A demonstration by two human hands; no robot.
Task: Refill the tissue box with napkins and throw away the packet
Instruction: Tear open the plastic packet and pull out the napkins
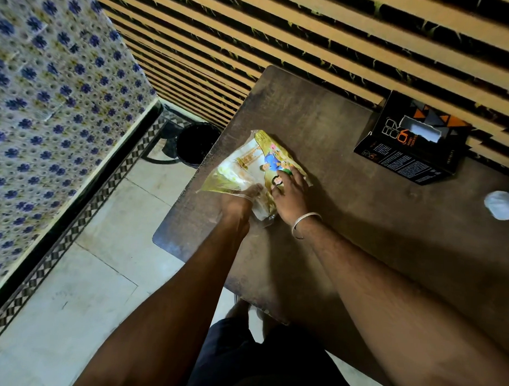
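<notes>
The grip of the left hand (240, 202) is closed on the near edge of the packet (255, 169), with the fingers pushed into or under the plastic so that their tips are hidden. The right hand (290, 194) is laid flat on top of the packet with its fingers spread, pressing rather than clasping, and a metal bangle (304, 225) is worn on its wrist. The packet, yellow and clear with printed cartoon figures, is lain on the left part of the dark bench (322, 128), close to the bench's left edge, and white napkins (248, 158) can be made out through its clear side. The tissue box (412, 140), black with orange triangles and white lettering, is set well apart from the packet at the far right of the bench, against the slatted wall (282, 35); a torn slot is seen in its top face with something pale inside. A crumpled white thing (504, 203) is seen at the right edge of the view, on the bench, only partly in frame. A dark round bin (196, 144) is stood on the tiled floor (85, 288) just beyond the bench's left edge. A patterned blue-and-white surface (49, 99) is seen to the left.
</notes>
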